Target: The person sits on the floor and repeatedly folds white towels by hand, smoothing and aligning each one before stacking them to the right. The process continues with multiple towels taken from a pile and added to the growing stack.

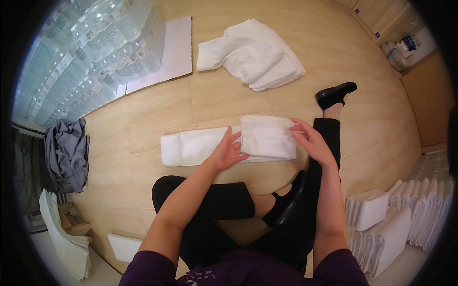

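Observation:
A white towel [200, 146] lies in a long strip on the floor before me, its right part folded over into a thicker block. My left hand [230, 150] rests at the left edge of that folded block, palm turned up and inward, with fingers apart. At the block's right end is my right hand [307, 137], its fingers loosely bent near the top right corner. Whether its fingertips touch the cloth is hard to tell. Beyond the strip, a loose heap of white towels [254, 53] lies rumpled on the floor.
Packs of plastic water bottles [107, 32] stand on cardboard [161, 64] at upper left. A grey cloth [68, 157] lies below them. Stacks of folded white towels [390, 221] stand at lower right. My legs and black shoes [332, 94] flank the towel. Cabinets [379, 18] line the upper right.

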`<state>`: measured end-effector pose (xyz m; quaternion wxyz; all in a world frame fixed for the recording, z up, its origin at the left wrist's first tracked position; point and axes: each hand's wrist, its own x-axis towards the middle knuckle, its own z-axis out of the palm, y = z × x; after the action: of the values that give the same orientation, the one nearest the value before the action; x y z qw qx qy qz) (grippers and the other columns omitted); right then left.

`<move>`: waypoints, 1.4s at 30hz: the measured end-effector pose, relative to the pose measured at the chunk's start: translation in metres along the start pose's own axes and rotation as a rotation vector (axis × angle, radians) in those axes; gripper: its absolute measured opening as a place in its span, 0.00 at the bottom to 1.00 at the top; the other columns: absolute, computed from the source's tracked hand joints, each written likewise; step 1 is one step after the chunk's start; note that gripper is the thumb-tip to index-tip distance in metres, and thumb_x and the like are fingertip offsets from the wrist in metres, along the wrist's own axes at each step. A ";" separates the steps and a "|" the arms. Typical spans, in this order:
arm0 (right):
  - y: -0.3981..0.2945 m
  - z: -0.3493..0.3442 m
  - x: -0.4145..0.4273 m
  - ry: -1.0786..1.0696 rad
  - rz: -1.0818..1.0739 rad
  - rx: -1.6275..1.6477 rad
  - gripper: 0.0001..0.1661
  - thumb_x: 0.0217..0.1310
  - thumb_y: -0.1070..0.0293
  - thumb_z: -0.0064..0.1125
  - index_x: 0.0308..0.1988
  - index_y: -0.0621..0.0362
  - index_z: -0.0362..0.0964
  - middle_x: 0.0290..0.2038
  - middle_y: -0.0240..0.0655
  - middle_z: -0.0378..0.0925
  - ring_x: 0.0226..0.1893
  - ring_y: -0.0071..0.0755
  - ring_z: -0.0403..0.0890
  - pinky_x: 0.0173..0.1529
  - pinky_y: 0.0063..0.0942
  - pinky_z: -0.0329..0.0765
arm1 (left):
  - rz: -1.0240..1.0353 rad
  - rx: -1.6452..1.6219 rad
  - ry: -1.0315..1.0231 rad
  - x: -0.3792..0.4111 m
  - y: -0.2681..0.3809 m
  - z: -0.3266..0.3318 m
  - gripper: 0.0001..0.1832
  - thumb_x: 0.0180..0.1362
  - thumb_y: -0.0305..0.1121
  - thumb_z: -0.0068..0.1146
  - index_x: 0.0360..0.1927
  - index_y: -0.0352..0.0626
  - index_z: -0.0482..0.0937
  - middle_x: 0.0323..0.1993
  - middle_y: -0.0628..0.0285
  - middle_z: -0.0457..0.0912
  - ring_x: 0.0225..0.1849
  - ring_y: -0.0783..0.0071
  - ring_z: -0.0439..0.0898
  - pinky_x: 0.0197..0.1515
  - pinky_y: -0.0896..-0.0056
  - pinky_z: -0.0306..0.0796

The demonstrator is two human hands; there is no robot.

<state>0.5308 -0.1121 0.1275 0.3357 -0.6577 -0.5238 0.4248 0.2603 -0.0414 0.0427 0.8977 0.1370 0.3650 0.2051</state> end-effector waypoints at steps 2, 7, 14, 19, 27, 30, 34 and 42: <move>0.037 0.008 0.013 0.131 0.111 -0.134 0.25 0.59 0.63 0.52 0.55 0.60 0.61 0.51 0.45 0.69 0.48 0.39 0.74 0.52 0.29 0.69 | 0.017 0.122 0.174 0.011 -0.016 -0.013 0.25 0.61 0.52 0.43 0.57 0.51 0.63 0.45 0.65 0.72 0.43 0.71 0.73 0.49 0.67 0.68; 0.070 0.050 0.025 0.347 -0.263 -0.413 0.24 0.61 0.65 0.48 0.55 0.64 0.60 0.55 0.49 0.64 0.57 0.50 0.63 0.58 0.36 0.62 | 0.060 0.348 0.361 0.011 -0.025 -0.009 0.18 0.58 0.39 0.52 0.51 0.49 0.67 0.28 0.73 0.67 0.30 0.81 0.67 0.41 0.73 0.69; 0.074 0.072 0.026 0.518 -0.220 -0.562 0.27 0.62 0.64 0.43 0.59 0.60 0.54 0.59 0.48 0.58 0.61 0.55 0.55 0.62 0.45 0.55 | 0.398 0.516 0.428 0.001 -0.038 -0.012 0.12 0.54 0.29 0.49 0.43 0.44 0.68 0.27 0.70 0.71 0.30 0.81 0.71 0.35 0.77 0.70; 0.079 0.091 0.017 0.288 -0.039 -0.719 0.29 0.64 0.60 0.41 0.63 0.53 0.50 0.65 0.38 0.49 0.66 0.49 0.46 0.64 0.54 0.46 | 0.195 0.422 0.538 -0.003 -0.044 -0.011 0.18 0.53 0.26 0.47 0.49 0.40 0.62 0.31 0.63 0.73 0.33 0.76 0.74 0.29 0.78 0.69; 0.089 0.094 0.021 0.231 0.075 -0.737 0.30 0.65 0.56 0.39 0.64 0.47 0.46 0.67 0.30 0.43 0.67 0.45 0.42 0.64 0.60 0.42 | 0.462 0.713 0.561 0.006 -0.049 -0.033 0.21 0.51 0.24 0.48 0.49 0.38 0.60 0.34 0.58 0.71 0.33 0.75 0.70 0.32 0.74 0.67; 0.091 0.094 0.020 0.234 0.123 -0.767 0.31 0.65 0.55 0.38 0.65 0.46 0.45 0.67 0.31 0.42 0.67 0.45 0.41 0.64 0.60 0.41 | 0.546 0.655 0.634 0.003 -0.054 -0.031 0.18 0.51 0.24 0.48 0.47 0.39 0.61 0.31 0.62 0.69 0.32 0.75 0.68 0.35 0.74 0.66; 0.084 0.118 0.021 0.317 -0.004 -0.921 0.34 0.62 0.52 0.43 0.64 0.45 0.48 0.67 0.32 0.44 0.67 0.44 0.42 0.62 0.64 0.42 | 0.578 0.416 0.852 -0.002 -0.069 -0.039 0.15 0.52 0.26 0.47 0.44 0.41 0.63 0.28 0.66 0.68 0.30 0.76 0.67 0.35 0.74 0.65; 0.040 0.213 0.023 0.231 -0.327 -0.762 0.38 0.51 0.39 0.50 0.61 0.36 0.57 0.65 0.33 0.48 0.66 0.53 0.43 0.56 0.74 0.40 | 0.367 -0.325 0.867 -0.046 -0.056 -0.042 0.17 0.56 0.42 0.48 0.47 0.50 0.69 0.48 0.64 0.70 0.51 0.74 0.67 0.48 0.63 0.62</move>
<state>0.3550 -0.0990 -0.0006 0.1880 -0.6864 -0.6994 0.0658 0.2155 -0.1075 0.0188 0.6220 -0.0404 0.6380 0.4522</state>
